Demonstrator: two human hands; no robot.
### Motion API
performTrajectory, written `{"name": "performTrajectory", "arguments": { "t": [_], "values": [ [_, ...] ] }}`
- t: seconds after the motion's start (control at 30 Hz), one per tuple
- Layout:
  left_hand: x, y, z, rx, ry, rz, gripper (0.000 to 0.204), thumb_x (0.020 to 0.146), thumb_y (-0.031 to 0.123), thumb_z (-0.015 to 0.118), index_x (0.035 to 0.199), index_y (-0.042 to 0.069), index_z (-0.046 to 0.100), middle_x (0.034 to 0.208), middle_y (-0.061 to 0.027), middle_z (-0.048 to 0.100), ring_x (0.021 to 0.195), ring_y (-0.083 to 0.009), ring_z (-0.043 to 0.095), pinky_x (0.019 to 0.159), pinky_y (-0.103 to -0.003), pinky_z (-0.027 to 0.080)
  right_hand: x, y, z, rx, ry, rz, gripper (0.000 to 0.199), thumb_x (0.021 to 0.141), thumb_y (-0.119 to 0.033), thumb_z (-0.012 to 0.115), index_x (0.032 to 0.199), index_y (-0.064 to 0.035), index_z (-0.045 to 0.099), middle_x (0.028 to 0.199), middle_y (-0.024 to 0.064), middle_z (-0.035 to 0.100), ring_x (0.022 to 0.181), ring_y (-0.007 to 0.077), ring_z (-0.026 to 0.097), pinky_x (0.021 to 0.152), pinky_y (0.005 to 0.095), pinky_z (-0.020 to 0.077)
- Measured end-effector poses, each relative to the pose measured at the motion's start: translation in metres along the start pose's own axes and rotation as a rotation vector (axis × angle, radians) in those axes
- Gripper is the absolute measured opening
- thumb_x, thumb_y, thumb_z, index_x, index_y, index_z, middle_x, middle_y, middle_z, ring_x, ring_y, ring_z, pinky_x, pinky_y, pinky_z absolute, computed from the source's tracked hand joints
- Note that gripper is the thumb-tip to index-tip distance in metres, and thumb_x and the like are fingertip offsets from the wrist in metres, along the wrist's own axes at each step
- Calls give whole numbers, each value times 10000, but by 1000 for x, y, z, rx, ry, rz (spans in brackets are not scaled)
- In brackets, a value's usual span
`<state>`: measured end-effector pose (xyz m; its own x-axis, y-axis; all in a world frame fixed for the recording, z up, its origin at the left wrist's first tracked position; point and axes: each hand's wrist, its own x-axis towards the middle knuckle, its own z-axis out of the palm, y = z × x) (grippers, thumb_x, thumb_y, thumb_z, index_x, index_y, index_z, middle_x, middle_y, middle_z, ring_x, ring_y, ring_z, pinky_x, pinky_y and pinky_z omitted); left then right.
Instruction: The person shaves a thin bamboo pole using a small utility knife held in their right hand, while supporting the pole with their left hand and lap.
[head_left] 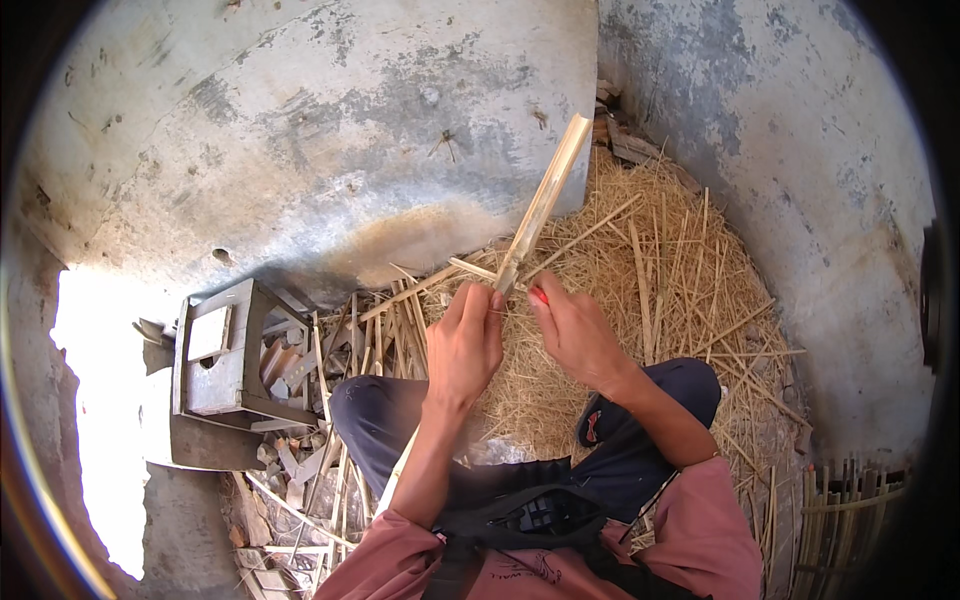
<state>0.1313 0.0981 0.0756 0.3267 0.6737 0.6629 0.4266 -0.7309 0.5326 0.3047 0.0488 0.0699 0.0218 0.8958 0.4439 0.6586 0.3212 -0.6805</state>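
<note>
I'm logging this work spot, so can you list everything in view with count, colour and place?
bamboo strip: one, pale tan, held up at centre, pointing to the wall
shavings: a heap, straw yellow, floor ahead and right
slats: many, tan, floor left of the hands
stool: one, grey wood, left
scraps: several, grey-brown, under and beside the stool
woven bamboo: one piece, tan, lower right
wall: grey, stained, behind
left hand: on the strip's lower end
right hand: beside the strip, gripping something red, too hidden to identify
</note>
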Motion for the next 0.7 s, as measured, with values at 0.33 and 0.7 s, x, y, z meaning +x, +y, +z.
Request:
{"name": "performTrajectory", "arguments": {
  "t": [0.33,0.7],
  "values": [
    [-1,-4,2,78,-8,47,128,991,24,671,961,54,551,862,-119,584,623,-368,626,494,-448,478,4,3,0,302,-86,159,267,1120,-182,522,1236,48,590,742,293,627,691,479,671,619,517,476],
    [-2,-6,3,124,-6,40,133,962,2,680,975,63,563,878,-104,604,632,-347,654,480,-437,491,5,6,8,152,-38,78,237,1119,-165,525,1223,40,584,670,249,605,607,422,663,580,487,474]
  ]
}}
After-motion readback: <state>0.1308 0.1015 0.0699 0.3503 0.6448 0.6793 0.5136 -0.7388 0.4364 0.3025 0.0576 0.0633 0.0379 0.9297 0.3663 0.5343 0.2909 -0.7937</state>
